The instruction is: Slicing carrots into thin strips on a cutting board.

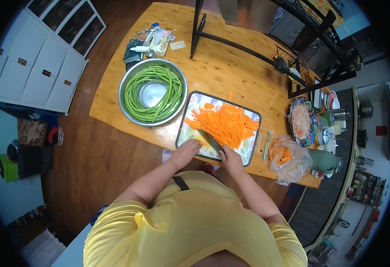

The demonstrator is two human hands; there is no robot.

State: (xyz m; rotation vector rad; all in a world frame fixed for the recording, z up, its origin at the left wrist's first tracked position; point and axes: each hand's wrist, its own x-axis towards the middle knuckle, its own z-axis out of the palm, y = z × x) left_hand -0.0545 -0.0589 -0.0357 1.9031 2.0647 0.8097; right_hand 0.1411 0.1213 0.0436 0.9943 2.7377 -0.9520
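A patterned cutting board [188, 137] with a dark rim lies at the table's front edge. A heap of shredded carrot [223, 125] covers much of it, with flat carrot slices [252, 125] at the right side. My right hand [231, 158] grips the handle of a dark-bladed kitchen knife [210, 140], its blade slanting up and left along the heap's near edge. On the board's near left part rests my left hand [189, 152], fingertips close to the blade. Pale yellowish bits lie by those fingertips; whether the fingers pinch anything is not visible.
Left of the board stands a metal basin [123, 110] of long green beans [173, 95]. A peeler [267, 145], a plastic bag with carrot peelings [290, 163], a green thermos [325, 162] and a patterned plate of pale shreds [310, 116] are to the right. A black rack [235, 40] spans the back.
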